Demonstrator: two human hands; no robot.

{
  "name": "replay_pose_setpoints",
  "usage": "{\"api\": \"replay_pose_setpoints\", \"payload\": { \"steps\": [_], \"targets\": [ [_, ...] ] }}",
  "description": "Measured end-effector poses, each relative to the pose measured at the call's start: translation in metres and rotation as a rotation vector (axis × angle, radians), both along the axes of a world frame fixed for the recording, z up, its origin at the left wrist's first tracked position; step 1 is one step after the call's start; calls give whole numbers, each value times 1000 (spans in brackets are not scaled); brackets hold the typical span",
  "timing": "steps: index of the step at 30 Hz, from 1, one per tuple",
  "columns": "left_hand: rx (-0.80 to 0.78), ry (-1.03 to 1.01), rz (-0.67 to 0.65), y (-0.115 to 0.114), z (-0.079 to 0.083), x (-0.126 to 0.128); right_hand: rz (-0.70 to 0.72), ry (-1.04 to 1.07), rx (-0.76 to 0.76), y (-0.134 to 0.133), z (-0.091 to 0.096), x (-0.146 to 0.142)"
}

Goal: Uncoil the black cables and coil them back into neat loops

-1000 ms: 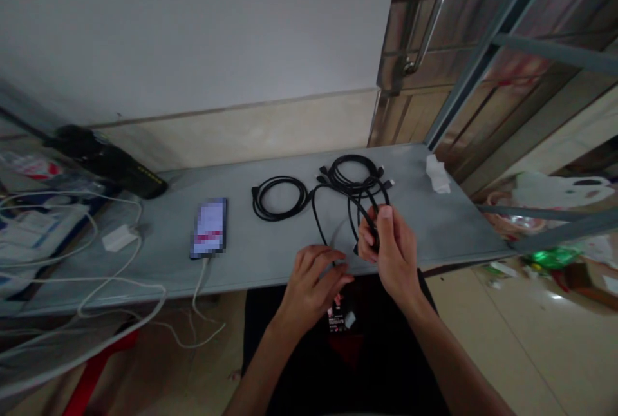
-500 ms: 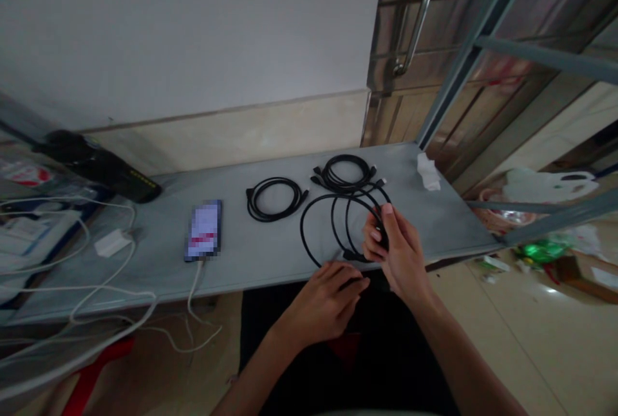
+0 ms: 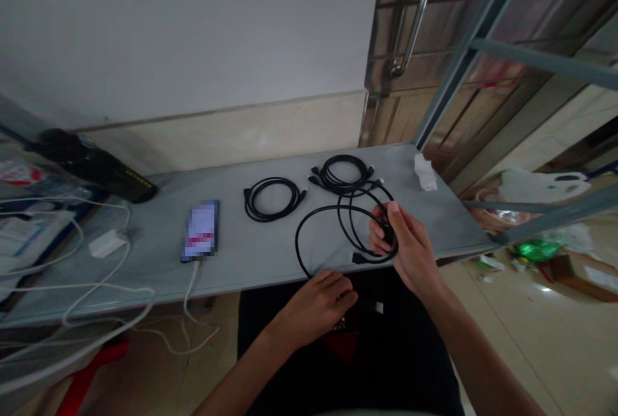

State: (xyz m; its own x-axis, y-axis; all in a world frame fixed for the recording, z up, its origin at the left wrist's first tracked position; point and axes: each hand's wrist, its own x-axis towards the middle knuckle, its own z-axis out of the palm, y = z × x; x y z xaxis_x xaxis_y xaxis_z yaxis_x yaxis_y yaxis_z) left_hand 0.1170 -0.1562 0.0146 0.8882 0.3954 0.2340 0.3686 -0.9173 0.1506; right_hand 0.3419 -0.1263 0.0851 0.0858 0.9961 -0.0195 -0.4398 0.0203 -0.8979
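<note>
Black cable (image 3: 309, 215) — in right grip (image 3: 404, 242)

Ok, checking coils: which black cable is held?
The loose cable in the right hand; the left coil and back coil lie on the table.

Gripping looped black cable (image 3: 316, 208) in right hand (image 3: 408, 248) | holding left hand (image 3: 318, 303) at tabletop front edge (image 3: 251, 286) | two coiled black cables (image 3: 340, 156) lying near back edge (image 3: 270, 162)
</note>
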Motion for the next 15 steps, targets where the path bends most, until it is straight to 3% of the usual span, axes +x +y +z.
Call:
{"api": "replay_pose_setpoints", "payload": {
  "steps": [2, 4, 8, 11, 15],
  "targets": [
    [-82, -111, 51, -1, 10, -5, 30, -99, 30, 0, -2, 7],
    [-266, -291, 123, -2, 24, -11, 43, -248, 84, 2, -3, 18],
    [-635, -780, 422, 5, 52, -30, -38, -586, 155, 9, -6, 49],
    [-650, -1209, 642, 23, 70, -53, -145, -693, 172, 13, -3, 78],
    [-545, -1646, 660, 50, 92, -94, -273, -553, 121, 12, 10, 115]
  ]
}}
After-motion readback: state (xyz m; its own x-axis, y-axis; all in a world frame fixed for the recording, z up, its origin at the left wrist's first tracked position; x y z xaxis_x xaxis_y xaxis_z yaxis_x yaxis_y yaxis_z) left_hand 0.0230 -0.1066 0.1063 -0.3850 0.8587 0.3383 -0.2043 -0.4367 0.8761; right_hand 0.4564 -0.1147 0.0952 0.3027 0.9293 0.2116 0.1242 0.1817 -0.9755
